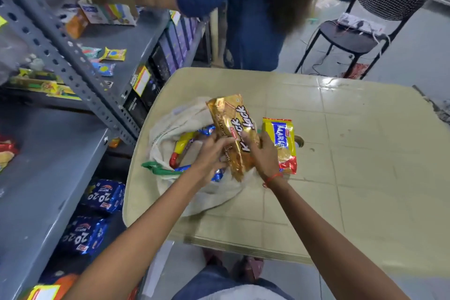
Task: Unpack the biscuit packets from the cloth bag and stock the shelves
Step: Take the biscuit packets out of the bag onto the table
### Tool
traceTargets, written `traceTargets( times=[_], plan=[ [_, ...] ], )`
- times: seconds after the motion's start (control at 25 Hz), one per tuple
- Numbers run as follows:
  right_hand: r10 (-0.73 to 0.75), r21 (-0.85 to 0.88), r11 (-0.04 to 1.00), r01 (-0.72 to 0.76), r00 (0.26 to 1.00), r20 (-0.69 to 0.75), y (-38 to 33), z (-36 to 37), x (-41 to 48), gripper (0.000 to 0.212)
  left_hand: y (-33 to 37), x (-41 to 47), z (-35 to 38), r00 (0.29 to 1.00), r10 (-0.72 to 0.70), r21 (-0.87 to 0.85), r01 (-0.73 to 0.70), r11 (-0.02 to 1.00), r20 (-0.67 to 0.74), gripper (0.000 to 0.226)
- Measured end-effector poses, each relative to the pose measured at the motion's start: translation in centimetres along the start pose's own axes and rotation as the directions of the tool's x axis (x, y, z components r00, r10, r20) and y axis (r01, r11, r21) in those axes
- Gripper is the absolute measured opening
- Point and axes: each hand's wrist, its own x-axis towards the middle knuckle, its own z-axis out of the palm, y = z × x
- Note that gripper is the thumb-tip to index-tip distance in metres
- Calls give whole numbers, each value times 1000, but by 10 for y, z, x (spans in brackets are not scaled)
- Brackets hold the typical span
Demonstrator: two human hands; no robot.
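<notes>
Gold biscuit packet (233,129) gripped between left hand (210,153) and right hand (264,153).

On my feed both forearms were bare to the elbow, no sleeves showing. The right hand (264,153) had a thin red thread bracelet (272,178) at the wrist (knotted, a loose end trailing). The left hand (210,156) wore nothing. Low in the picture I made out blue denim trousers (214,282) and dark reddish footwear (250,266).
</notes>
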Motion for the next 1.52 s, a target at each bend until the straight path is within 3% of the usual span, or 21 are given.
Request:
traceTargets(
  times=[0.12,0.24,0.32,0.4,0.56,0.72,0.84,0.92,1.0,1.12,1.2,1.28,1.36,1.44,1.52],
  plan=[
    [34,-47,998,-38,997,-71,29,-39,-7,36,-32,7,29,996,-87,91,84,992,36,41],
    [139,42,989,-140,990,15,65,-63,-32,36,-73,12,45,956,-281,100,272,957,86,46],
    [220,-7,975,-220,975,-20,94,-66,-56,33,-105,7,46,891,-431,215,397,892,141,49],
    [275,-109,954,-280,959,-63,123,-62,-82,31,-133,-2,43,862,-492,388,414,824,125,40],
    [320,-295,895,-336,942,-101,149,-51,-96,36,-156,2,45,951,-304,701,248,668,-47,22],
    [337,-358,854,-377,926,-171,141,-42,-78,42,-151,10,55,983,-175,759,159,632,-60,23],
    [342,-401,822,-404,914,-220,135,-40,-76,49,-148,11,54,982,-189,772,144,619,-32,25],
    [183,-434,854,-286,947,-263,124,-30,-77,52,-138,7,48,996,-89,836,65,545,-19,24],
    [-9,-412,906,-94,971,-241,106,-15,-75,46,-123,2,34,993,114,871,-64,487,10,25],
    [-218,-359,917,176,972,-82,76,12,-56,31,-94,1,-3,911,410,886,-163,434,-33,20],
    [-277,-361,885,294,956,100,57,32,-35,25,-74,19,-39,876,474,944,-78,320,-89,21],
    [-187,-408,851,330,918,350,40,59,-13,30,-57,39,-80,952,289,991,72,110,-102,34],
    [7,-565,759,324,863,505,35,82,3,43,-47,48,-107,996,-49,993,69,-91,-74,48],
    [170,-670,684,291,829,533,43,92,10,61,-45,51,-116,972,-235,986,-10,-168,-30,58],
    [259,-683,699,212,815,518,52,92,11,72,-48,52,-112,962,-274,964,-57,-260,-17,69]
  ],
)
